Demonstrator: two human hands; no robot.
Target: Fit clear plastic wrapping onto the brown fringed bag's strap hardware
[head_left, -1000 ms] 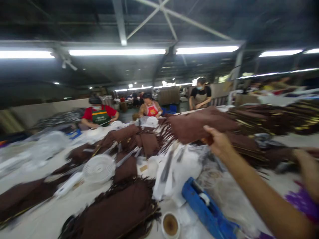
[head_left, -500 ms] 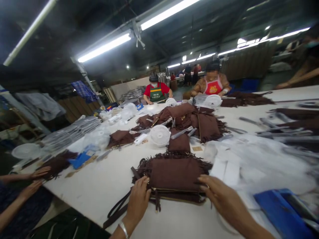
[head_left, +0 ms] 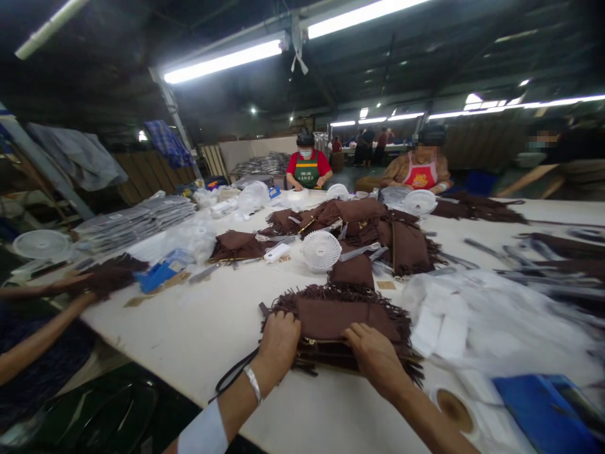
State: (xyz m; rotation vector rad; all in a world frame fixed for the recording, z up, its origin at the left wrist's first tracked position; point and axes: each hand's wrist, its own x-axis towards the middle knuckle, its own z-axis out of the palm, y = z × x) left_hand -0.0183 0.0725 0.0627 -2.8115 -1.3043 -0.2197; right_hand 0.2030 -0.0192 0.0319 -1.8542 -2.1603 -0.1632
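Observation:
A dark brown fringed bag (head_left: 350,318) with gold zippers along its front edge lies on the white table (head_left: 208,340) before me. My left hand (head_left: 280,343), with a silver bracelet at the wrist, has its fingers curled over the bag's left front corner by the zipper. Near the middle of the same edge, my right hand (head_left: 373,353) grips with bent fingers and the thumb out of sight underneath. A dark strap (head_left: 236,372) trails off the bag beside my left wrist. Below the top zipper, the lower layers of the bag are in shadow.
Beyond the bag stand a white fan (head_left: 320,250) and a pile of brown bags (head_left: 409,246). Clear plastic bags (head_left: 496,315), a tape roll (head_left: 454,410) and a blue case (head_left: 543,410) lie at right. A co-worker's arms (head_left: 51,331) reach in at left; other people sit across.
Both hands have closed on the bag's front edge; the right one has moved inward from the right corner. The view has shifted, and the co-worker's hands at left have moved over their brown piece.

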